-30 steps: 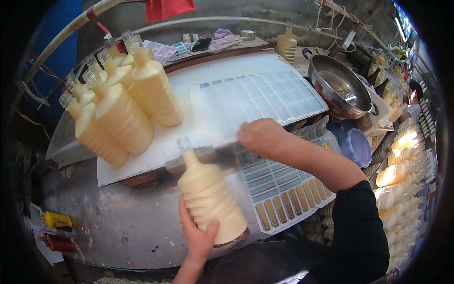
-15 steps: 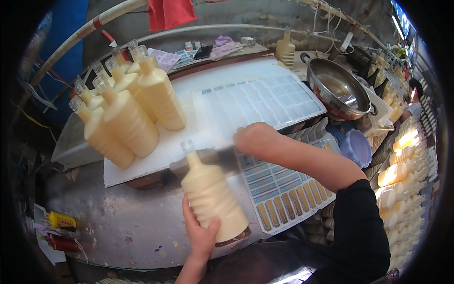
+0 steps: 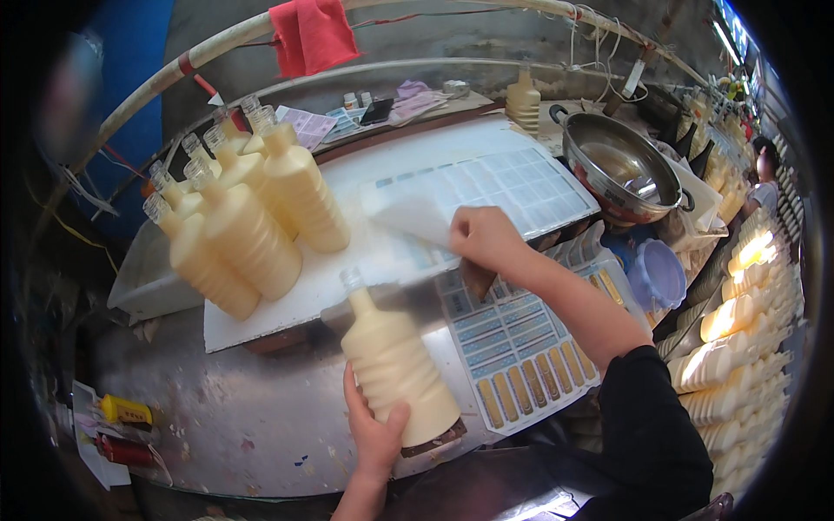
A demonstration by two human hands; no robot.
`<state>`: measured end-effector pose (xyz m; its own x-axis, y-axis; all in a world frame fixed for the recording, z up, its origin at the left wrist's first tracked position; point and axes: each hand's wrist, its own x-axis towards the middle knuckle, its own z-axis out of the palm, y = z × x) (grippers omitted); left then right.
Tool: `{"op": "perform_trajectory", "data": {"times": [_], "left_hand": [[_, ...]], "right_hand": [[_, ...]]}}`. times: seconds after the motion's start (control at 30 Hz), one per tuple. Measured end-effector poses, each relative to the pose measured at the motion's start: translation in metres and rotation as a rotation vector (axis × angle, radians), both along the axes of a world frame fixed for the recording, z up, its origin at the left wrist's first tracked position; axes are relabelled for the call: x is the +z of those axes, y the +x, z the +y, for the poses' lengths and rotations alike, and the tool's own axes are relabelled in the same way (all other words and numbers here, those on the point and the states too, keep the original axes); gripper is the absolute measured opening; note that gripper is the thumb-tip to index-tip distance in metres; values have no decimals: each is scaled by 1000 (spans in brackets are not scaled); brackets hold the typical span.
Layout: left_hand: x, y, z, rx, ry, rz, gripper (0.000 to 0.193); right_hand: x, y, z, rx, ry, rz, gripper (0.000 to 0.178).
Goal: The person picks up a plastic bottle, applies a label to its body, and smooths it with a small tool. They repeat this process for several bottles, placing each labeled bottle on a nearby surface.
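My left hand (image 3: 376,438) is closed round the lower part of a cream plastic bottle (image 3: 395,369) with a ribbed body and a clear neck. The bottle leans over the near edge of a white board, its neck pointing away from me. In a pinch, my right hand (image 3: 491,240) holds the edge of a thin translucent sheet (image 3: 417,217), whose left corner is lifted and curled. Under it lies a printed sheet of pale blue rectangular labels (image 3: 512,182) on the white board (image 3: 269,314). The right fingertips are partly hidden.
Several cream bottles (image 3: 248,234) stand at the left of the board. A sheet of blue and gold labels (image 3: 530,365) lies at the right, near a two-handled metal pan (image 3: 618,156) and a lilac basin (image 3: 656,273). Stacked bottles (image 3: 738,356) fill the far right. A yellow container (image 3: 126,410) lies left.
My right hand has moved slightly right and away from me, and the translucent sheet's corner now stands lifted. My left hand still holds the bottle; the whole view has shifted a little.
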<state>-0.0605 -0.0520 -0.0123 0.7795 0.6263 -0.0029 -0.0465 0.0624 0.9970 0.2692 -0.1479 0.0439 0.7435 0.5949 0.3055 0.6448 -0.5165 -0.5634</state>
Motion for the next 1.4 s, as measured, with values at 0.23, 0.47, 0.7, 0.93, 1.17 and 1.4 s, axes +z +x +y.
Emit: {"op": "perform_trajectory", "data": {"times": [0.23, 0.47, 0.7, 0.93, 1.17, 1.4], "left_hand": [[-1, 0, -3, 18, 15, -13, 96], [-1, 2, -6, 61, 20, -20, 96], [-1, 1, -7, 70, 46, -17, 94], [-7, 1, -5, 55, 80, -42, 94], [-5, 1, -7, 41, 43, -56, 95], [-5, 4, -7, 31, 42, -74, 97]], "right_hand": [[-26, 68, -85, -485, 433, 35, 21], [7, 13, -76, -405, 253, -272, 36], [38, 22, -39, -193, -486, -47, 35], [69, 116, -99, -462, -268, -155, 32], [121, 133, -187, -480, 190, -347, 37], [150, 131, -263, -359, 632, 3, 33]]}}
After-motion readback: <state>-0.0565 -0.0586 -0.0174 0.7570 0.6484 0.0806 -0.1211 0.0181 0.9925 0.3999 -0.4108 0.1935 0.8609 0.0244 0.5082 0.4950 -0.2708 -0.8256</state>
